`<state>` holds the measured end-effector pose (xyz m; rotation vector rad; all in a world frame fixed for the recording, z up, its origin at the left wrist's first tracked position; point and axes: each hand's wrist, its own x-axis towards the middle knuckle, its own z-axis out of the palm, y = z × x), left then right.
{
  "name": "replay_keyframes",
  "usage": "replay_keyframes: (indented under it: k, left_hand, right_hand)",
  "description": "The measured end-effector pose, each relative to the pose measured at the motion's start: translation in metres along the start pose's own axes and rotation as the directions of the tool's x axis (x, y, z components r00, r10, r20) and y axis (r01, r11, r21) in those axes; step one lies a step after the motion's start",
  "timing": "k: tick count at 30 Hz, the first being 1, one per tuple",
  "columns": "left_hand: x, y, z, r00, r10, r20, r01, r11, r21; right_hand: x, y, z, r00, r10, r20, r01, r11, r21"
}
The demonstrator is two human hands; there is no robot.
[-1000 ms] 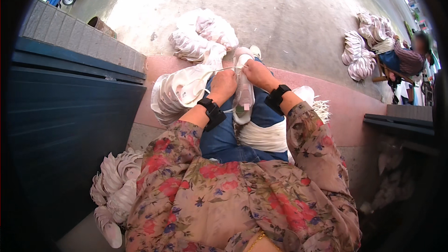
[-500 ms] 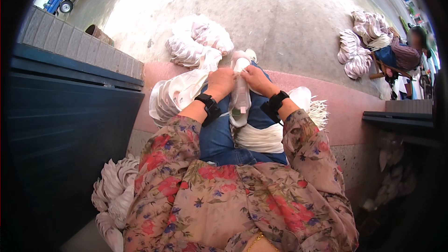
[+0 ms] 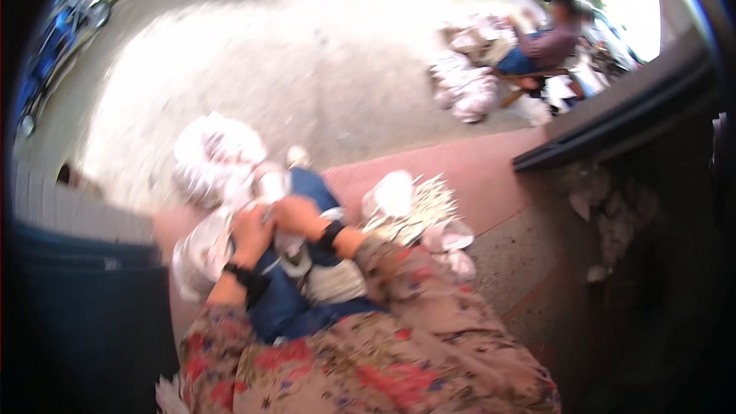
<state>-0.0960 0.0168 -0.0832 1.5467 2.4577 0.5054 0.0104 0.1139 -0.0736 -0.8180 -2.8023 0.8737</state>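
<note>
My left hand [image 3: 253, 234] and my right hand [image 3: 300, 217] meet above my knees, both blurred by motion. Their curled fingers close on a pale shoe upper [image 3: 271, 182], whose rounded pinkish-white end shows just beyond them. The exact grip is smeared. Below the hands, a pale strip [image 3: 296, 262] hangs between my thighs. A bundle of cream cords [image 3: 336, 282] lies across my right thigh. Close to my left hand, a white cloth-like stack [image 3: 198, 257] rests beside my leg.
A heap of white uppers [image 3: 217, 155] sits ahead on the concrete. To my right are a white piece [image 3: 389, 195], loose cords [image 3: 432, 207] and pinkish shoe pieces [image 3: 448, 239]. A seated person [image 3: 548, 46] works beside more bundles [image 3: 464, 88]. A dark blue door [image 3: 88, 314] stands left.
The view has swung right, so my hands and lap appear farther left and lower. My hands have drawn closer together over the shoe upper. Shoe pieces at my right have come into sight.
</note>
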Motion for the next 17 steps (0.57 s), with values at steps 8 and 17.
replay_keyframes:
  k: [8, 17]
  left_hand:
    - [0.014, 0.031, -0.017, 0.988, -0.064, 0.14, 0.09, 0.978, -0.188]
    - [0.017, 0.01, -0.001, 0.977, -0.102, 0.186, 0.171, 0.897, -0.407]
  right_hand:
    - [-0.013, 0.005, -0.014, 0.99, -0.056, -0.13, 0.034, 0.986, -0.165]
    - [-0.01, -0.005, -0.011, 0.975, -0.179, -0.135, 0.159, 0.977, -0.143]
